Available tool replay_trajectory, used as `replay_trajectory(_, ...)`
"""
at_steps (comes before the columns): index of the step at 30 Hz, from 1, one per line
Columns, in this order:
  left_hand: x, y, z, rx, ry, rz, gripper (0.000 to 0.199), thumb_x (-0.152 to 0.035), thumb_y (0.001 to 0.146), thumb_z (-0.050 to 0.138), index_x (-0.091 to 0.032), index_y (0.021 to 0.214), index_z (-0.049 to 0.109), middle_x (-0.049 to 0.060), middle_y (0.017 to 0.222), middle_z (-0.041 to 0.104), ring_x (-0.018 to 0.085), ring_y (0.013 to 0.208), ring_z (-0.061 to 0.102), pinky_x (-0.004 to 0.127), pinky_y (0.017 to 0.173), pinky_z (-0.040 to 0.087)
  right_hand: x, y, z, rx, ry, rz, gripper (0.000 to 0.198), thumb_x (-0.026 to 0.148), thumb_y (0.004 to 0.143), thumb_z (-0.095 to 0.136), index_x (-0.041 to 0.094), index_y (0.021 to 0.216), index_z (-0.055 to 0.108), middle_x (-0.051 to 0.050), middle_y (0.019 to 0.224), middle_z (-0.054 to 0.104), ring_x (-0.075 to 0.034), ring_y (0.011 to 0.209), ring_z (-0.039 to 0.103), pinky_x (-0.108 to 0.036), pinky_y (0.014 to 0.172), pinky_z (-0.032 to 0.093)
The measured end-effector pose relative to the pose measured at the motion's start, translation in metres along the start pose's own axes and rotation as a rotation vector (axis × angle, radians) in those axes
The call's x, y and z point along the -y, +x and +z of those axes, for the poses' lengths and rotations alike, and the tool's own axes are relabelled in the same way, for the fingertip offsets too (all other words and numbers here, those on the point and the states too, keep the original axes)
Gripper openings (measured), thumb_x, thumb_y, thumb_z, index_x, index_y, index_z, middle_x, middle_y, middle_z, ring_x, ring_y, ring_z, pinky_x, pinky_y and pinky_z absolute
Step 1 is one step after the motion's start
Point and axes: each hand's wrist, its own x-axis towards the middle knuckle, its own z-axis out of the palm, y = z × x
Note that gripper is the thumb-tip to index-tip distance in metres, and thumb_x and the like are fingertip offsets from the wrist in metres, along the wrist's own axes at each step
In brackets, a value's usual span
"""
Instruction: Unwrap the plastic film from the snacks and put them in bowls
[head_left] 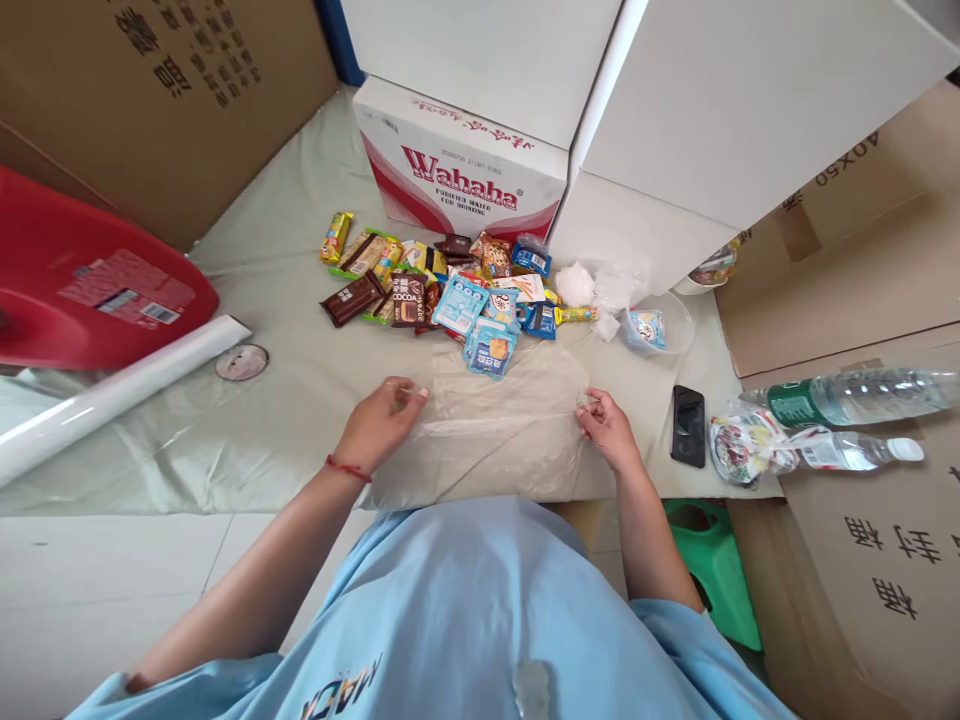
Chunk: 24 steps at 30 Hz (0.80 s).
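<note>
A clear plastic bag [499, 450] lies spread on the covered table close to my body. My left hand [381, 425] pinches its left side between thumb and fingers. At the opposite side, my right hand [606, 428] pinches the bag's edge in the same way. Just beyond the bag is a heap of wrapped snacks, with light-blue packets [491, 348] at the near side. A brown cocoa packet [409, 300] and a dark brown packet [352, 299] lie on the heap's left. The bag is see-through, and I make out nothing inside it.
A Wahaba-style water carton printed "Wahaha" [461, 165] stands behind the snacks. On the right are a clear round tub [679, 325], crumpled plastic [621, 285], a phone [688, 427] and a large bottle [862, 397]. A red jug [90, 280] and white roll [127, 390] lie left.
</note>
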Motion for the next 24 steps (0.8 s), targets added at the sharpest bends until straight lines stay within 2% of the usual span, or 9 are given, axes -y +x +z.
replay_trajectory(2,-0.006,-0.007,-0.003,-0.291,0.164,0.130,0.047,-0.051,0.091,0.054,-0.014,0.120,0.065,0.017,0.115,0.067,0.031,0.102,0.065,0.046,0.095,0.051,-0.001,-0.001,0.002,-0.120,-0.171,-0.089,0.058,0.055,0.087,0.066,0.023,0.133,0.053,-0.006,0.097,0.065,-0.020,0.075,0.064,-0.036,0.064,0.056)
replay_trajectory(4,-0.012,-0.014,-0.002,-0.422,0.255,0.328,0.038,-0.042,0.095,0.052,-0.015,0.116,0.068,0.019,0.120,0.067,0.034,0.117,0.061,0.051,0.106,0.045,0.002,-0.007,0.007,-0.314,-0.398,-0.238,0.062,0.056,0.091,0.061,0.020,0.140,0.051,-0.017,0.122,0.063,-0.029,0.106,0.064,-0.048,0.084,0.059)
replay_trajectory(6,-0.017,-0.017,0.007,-0.328,0.300,0.536,0.033,-0.037,0.099,0.048,-0.019,0.112,0.072,0.015,0.121,0.071,0.032,0.124,0.060,0.051,0.110,0.041,0.006,-0.018,0.016,-0.434,-0.595,-0.413,0.060,0.051,0.096,0.058,0.018,0.146,0.050,-0.023,0.143,0.053,-0.036,0.134,0.050,-0.060,0.106,0.049)
replay_trajectory(7,-0.017,-0.017,0.014,-0.230,0.317,0.620,0.033,-0.036,0.101,0.046,-0.021,0.113,0.072,0.014,0.125,0.071,0.031,0.126,0.060,0.050,0.112,0.040,0.007,-0.025,0.022,-0.413,-0.662,-0.495,0.058,0.047,0.098,0.056,0.018,0.149,0.049,-0.024,0.150,0.048,-0.037,0.143,0.043,-0.063,0.113,0.042)
replay_trajectory(10,-0.009,-0.013,0.037,0.031,0.384,0.725,0.042,-0.038,0.103,0.043,-0.022,0.133,0.067,0.013,0.150,0.061,0.030,0.142,0.051,0.052,0.120,0.033,0.000,-0.050,0.036,-0.070,-0.768,-0.644,0.056,0.037,0.102,0.054,0.024,0.156,0.046,-0.018,0.162,0.042,-0.034,0.154,0.034,-0.064,0.123,0.033)
replay_trajectory(13,0.008,-0.011,0.052,0.099,0.462,0.675,0.052,-0.042,0.104,0.041,-0.023,0.151,0.054,0.015,0.166,0.042,0.032,0.154,0.038,0.058,0.127,0.016,-0.020,-0.077,0.030,0.225,-0.792,-0.614,0.058,0.036,0.102,0.057,0.029,0.158,0.045,-0.013,0.165,0.041,-0.032,0.156,0.034,-0.063,0.123,0.036)
replay_trajectory(16,0.020,-0.014,0.055,0.097,0.505,0.650,0.057,-0.045,0.105,0.038,-0.025,0.159,0.044,0.014,0.170,0.033,0.031,0.158,0.032,0.060,0.129,0.006,-0.034,-0.097,0.005,0.267,-0.702,-0.517,0.055,0.038,0.101,0.059,0.030,0.154,0.051,-0.012,0.162,0.047,-0.032,0.151,0.043,-0.062,0.122,0.039)
replay_trajectory(20,0.021,-0.020,0.053,0.116,0.534,0.644,0.060,-0.048,0.105,0.040,-0.025,0.160,0.042,0.013,0.171,0.030,0.031,0.158,0.030,0.062,0.129,-0.001,-0.021,-0.087,-0.019,0.041,-0.471,-0.333,0.036,0.043,0.102,0.055,0.030,0.133,0.067,-0.012,0.133,0.070,-0.030,0.126,0.064,-0.055,0.108,0.052)
replay_trajectory(24,0.016,-0.020,0.054,0.114,0.542,0.641,0.060,-0.048,0.104,0.042,-0.028,0.160,0.041,0.012,0.172,0.028,0.031,0.159,0.028,0.063,0.128,-0.004,0.028,-0.020,-0.001,-0.175,-0.317,-0.237,0.033,0.051,0.098,0.057,0.028,0.115,0.073,-0.009,0.107,0.076,-0.028,0.100,0.072,-0.044,0.086,0.059)
